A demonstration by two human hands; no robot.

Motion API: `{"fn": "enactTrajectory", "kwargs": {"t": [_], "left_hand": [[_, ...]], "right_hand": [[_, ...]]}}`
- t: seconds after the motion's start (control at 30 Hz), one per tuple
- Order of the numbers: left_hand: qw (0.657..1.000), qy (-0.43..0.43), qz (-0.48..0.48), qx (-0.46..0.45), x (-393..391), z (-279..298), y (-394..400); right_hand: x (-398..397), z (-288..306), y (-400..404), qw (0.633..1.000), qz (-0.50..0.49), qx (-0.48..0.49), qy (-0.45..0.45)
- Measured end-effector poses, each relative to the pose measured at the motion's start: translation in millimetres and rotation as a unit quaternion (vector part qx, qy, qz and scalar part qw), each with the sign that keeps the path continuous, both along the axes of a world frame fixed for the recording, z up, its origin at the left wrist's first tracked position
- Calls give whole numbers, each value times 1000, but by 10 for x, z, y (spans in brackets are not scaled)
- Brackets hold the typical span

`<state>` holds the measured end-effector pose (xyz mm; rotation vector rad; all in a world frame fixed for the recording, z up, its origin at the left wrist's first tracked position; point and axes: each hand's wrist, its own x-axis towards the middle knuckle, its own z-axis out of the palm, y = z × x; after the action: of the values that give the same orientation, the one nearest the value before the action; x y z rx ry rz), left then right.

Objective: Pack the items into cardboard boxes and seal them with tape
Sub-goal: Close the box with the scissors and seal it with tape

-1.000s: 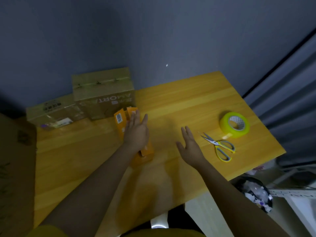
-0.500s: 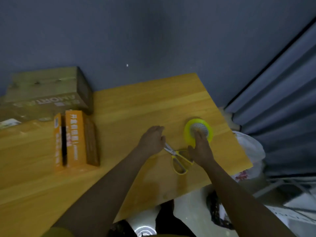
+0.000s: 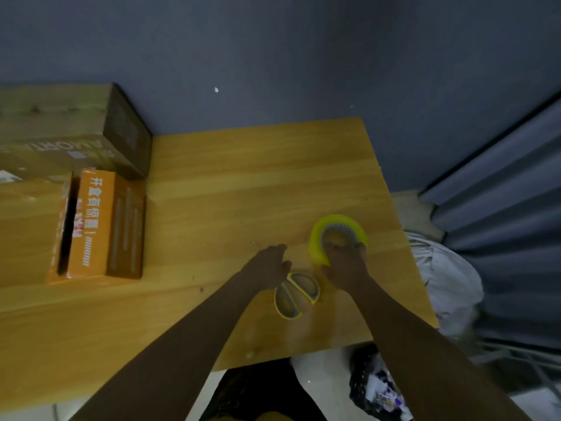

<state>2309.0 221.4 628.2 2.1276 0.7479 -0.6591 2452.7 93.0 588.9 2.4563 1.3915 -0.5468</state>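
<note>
The yellow tape roll (image 3: 337,235) is gripped on the wooden table (image 3: 243,177) by the right hand (image 3: 346,267), fingers curled over its near rim, while the scissors (image 3: 296,294) — just below the left hand (image 3: 268,268) — are touched by curled fingers, the grip itself hidden.

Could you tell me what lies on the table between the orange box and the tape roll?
Mostly bare wood; only the left hand intrudes near the tape roll, per the head view.

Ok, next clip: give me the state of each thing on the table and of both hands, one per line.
tape roll: tilted up on its edge, right hand gripping it
scissors: flat on the table, blades hidden under the left hand
orange box: top flaps parted
large cardboard box: closed
left hand: curled over the scissors
right hand: on the roll
</note>
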Motion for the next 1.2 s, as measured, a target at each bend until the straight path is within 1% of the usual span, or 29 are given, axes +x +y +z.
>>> {"fn": "enactTrajectory", "kwargs": {"t": [0.1, 0.13, 0.2, 0.27, 0.33, 0.37, 0.43, 0.53, 0.6, 0.67, 0.73, 0.8, 0.9, 1.0, 1.07, 1.2], "left_hand": [[1000, -3, 12, -15, 98, -16, 2], [1000, -9, 16, -16, 143, -20, -2], [999, -36, 34, -18, 250, -9, -13], [994, -76, 68, -27, 342, 31, -18], [986, -121, 101, -50, 426, 108, -17], [982, -143, 113, -58, 450, 148, -15], [976, -185, 112, -40, 459, 234, -10], [963, -247, 104, 18, 385, 367, -12], [952, -278, 122, 48, 331, 461, -4], [941, -297, 148, 70, 278, 561, 32], [937, -298, 156, 97, 245, 655, 119], [936, -301, 161, 90, 184, 772, 214], [912, -353, 194, 79, 58, 950, 330], [895, -357, 246, 102, -103, 1051, 489], [896, -341, 260, 118, -252, 1078, 603], [909, -320, 235, 123, -611, 1085, 794]], "right_hand": [[57, 45, -42, 1000, -2, 25, 6], [88, 80, -63, 999, -17, 41, 24], [164, 175, -100, 992, -51, 75, 91], [180, 274, -140, 973, -85, 115, 183], [157, 363, -201, 946, -113, 165, 255], [134, 397, -232, 936, -114, 186, 275], [76, 451, -269, 921, -105, 231, 295], [3, 549, -254, 898, -106, 303, 301], [-46, 623, -209, 886, -103, 333, 305], [-108, 702, -163, 875, -100, 353, 314], [-171, 786, -108, 868, -95, 370, 317], [-239, 871, -51, 872, -75, 372, 309], [-339, 1001, 80, 881, -60, 363, 298], [-454, 1094, 230, 892, -52, 340, 292], [-557, 1142, 306, 900, -38, 325, 288], [-812, 1193, 471, 908, -2, 319, 272]]}}
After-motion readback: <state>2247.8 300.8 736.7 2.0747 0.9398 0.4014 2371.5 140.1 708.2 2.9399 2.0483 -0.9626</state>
